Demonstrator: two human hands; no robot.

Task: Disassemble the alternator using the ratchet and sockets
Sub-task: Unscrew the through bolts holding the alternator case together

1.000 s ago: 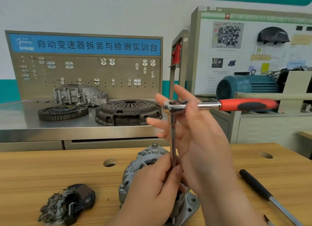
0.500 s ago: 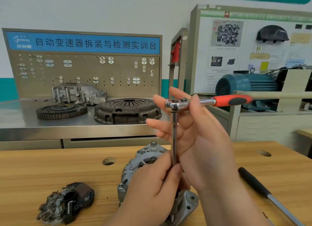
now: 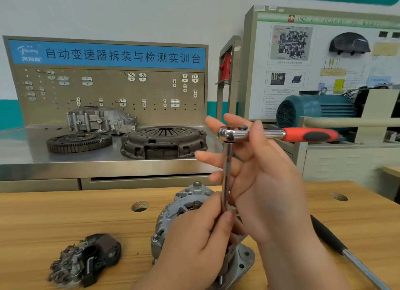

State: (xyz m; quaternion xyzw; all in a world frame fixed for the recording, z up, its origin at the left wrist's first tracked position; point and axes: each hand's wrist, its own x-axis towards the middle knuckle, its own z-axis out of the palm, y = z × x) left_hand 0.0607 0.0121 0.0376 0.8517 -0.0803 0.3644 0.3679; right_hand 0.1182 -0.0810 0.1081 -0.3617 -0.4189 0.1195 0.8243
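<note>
ratchet (image 3: 275,134): chrome head, red grip
bar (image 3: 226,177): slim steel, upright
alternator (image 3: 173,220): ribbed grey metal
left hand (image 3: 194,246): pinches bar
right hand (image 3: 266,181): grips ratchet

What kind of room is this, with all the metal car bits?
Probably a car-repair training workshop: a pegboard tool bench with a clutch cover, a teaching display board, and an alternator on the wooden workbench.
</note>
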